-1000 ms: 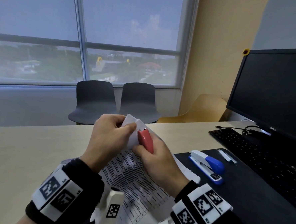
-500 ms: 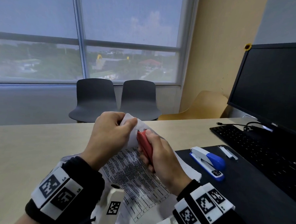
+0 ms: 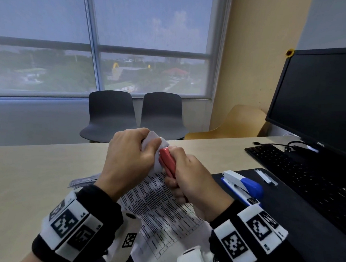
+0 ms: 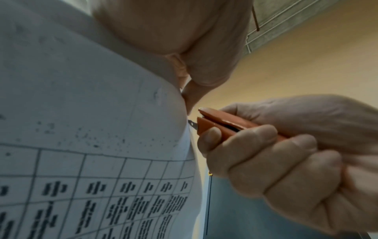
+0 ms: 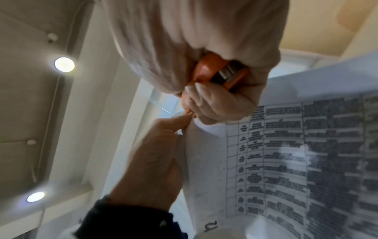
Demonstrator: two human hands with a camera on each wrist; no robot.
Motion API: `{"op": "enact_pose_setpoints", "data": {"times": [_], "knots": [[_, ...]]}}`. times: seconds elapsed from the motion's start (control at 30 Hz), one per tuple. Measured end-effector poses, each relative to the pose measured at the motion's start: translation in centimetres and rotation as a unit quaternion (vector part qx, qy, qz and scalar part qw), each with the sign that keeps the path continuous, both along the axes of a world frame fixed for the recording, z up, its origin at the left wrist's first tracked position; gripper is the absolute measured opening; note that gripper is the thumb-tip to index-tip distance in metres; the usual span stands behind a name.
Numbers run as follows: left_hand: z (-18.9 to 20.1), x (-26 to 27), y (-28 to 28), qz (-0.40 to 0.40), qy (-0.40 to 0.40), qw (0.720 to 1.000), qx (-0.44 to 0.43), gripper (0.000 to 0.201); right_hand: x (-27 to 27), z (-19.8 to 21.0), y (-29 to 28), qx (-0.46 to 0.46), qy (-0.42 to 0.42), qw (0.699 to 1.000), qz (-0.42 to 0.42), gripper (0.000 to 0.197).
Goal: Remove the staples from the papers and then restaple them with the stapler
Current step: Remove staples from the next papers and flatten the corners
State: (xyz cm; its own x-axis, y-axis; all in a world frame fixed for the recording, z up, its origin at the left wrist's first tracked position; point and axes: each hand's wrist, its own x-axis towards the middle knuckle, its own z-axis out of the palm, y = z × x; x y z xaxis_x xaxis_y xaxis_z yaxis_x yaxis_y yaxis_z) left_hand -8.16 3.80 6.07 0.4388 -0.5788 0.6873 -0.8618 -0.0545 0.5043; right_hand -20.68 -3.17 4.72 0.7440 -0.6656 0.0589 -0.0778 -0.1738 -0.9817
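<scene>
Papers [image 3: 159,209] lifted off the worktop [image 3: 23,172], corner pinched firmly in left hand [image 3: 129,158] to keep it taut for prying. Red staple remover [image 3: 167,162] clenched in right hand [image 3: 193,180], metal tip at that corner edge. Blue stapler [image 3: 243,184] waiting near, for restapling probably.

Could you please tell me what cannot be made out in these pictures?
- The staple: hidden in all views; left hand pinches the white printed papers at the corner.
- Red staple remover: right hand covers its body.
- Table text: blurred, unreadable.
- Blue-and-white stapler: head view only.
</scene>
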Motion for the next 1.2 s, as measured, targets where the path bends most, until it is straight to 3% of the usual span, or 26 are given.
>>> {"op": "enact_pose_setpoints", "data": {"times": [0.07,0.2,0.3,0.5,0.73,0.9,0.97,1.07,1.13,1.2], "knots": [[-0.1,0.1,-0.2,0.001,-0.002,1.000,0.000,0.040,0.5,-0.5,0.3,-0.008,-0.019,1.000,-0.013,0.047],[-0.3,0.8,-0.4,0.010,0.027,1.000,-0.009,0.037,2.2,-3.2,1.1,-0.132,-0.075,0.988,-0.036,0.039],[-0.3,1.3,-0.3,0.018,0.058,0.998,-0.009,0.034,3.3,-4.2,1.3,-0.109,-0.112,0.987,-0.035,0.060],[0.0,1.7,-0.4,0.002,0.126,0.992,-0.007,0.034,3.4,-3.9,1.3,-0.152,-0.143,0.976,-0.059,0.063],[0.4,2.0,0.1,-0.017,0.159,0.987,-0.022,0.042,3.3,-3.1,1.3,-0.243,-0.156,0.954,-0.076,0.050],[0.8,2.2,0.4,-0.016,0.165,0.985,-0.041,0.046,3.3,-2.2,1.0,-0.316,-0.138,0.934,-0.088,0.052],[1.0,2.1,0.5,-0.010,0.138,0.989,-0.049,0.046,3.4,-1.5,0.9,-0.270,-0.124,0.953,-0.064,0.058],[1.0,2.1,0.4,0.013,0.083,0.994,-0.064,0.044,3.3,-0.1,1.2,-0.019,-0.118,0.993,-0.010,0.059],[1.0,2.1,0.4,0.030,0.061,0.995,-0.068,0.043,3.3,0.5,1.7,0.095,-0.123,0.988,0.010,0.059],[0.9,2.1,0.2,0.049,0.048,0.996,-0.061,0.042,3.6,0.5,1.8,0.127,-0.133,0.983,0.014,0.059]]}}
